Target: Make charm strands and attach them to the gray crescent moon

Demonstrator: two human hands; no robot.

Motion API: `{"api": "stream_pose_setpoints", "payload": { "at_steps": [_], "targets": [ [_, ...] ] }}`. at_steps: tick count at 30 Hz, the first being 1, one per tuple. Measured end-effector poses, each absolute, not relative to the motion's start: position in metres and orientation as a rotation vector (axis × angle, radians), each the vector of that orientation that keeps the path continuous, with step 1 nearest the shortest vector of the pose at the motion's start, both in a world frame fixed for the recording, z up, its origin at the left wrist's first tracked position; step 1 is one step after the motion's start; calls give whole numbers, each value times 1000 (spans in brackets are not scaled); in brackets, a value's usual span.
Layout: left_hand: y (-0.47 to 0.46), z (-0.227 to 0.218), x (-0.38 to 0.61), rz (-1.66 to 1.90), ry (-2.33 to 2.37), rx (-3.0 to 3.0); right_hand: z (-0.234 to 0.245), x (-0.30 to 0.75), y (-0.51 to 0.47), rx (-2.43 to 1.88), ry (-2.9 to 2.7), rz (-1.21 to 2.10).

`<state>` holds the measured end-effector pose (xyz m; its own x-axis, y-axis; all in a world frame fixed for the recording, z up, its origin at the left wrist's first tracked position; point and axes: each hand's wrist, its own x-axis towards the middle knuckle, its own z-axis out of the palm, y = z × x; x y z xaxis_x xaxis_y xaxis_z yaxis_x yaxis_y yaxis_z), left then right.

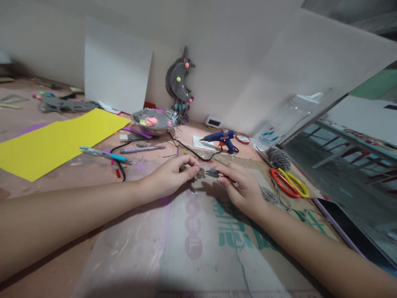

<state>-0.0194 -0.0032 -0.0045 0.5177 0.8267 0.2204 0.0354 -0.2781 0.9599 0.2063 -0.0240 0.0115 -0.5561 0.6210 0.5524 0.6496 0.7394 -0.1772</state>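
Observation:
My left hand pinches a small brownish-grey piece between thumb and forefinger, partly covered by the fingers. Close to its right end, my right hand grips a small dark grey pointed piece; its kind is too small to make out. The two pieces meet or nearly meet above a printed cardboard sheet. Just beyond the hands, a blue glue gun stands with its nozzle facing left over a white card.
Yellow paper, two pens and a metal bowl of bits lie left. A grey moon ornament leans on the wall. At right are scissors, yarn, a bottle and a phone. A black cord runs behind my hands.

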Motion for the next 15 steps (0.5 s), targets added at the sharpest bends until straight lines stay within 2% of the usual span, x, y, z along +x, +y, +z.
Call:
{"api": "stream_pose_setpoints", "payload": {
  "at_steps": [15],
  "targets": [
    [-4,-3,-19,921,774,1708,11,207,-24,-930,-2358,-153]
  ]
}}
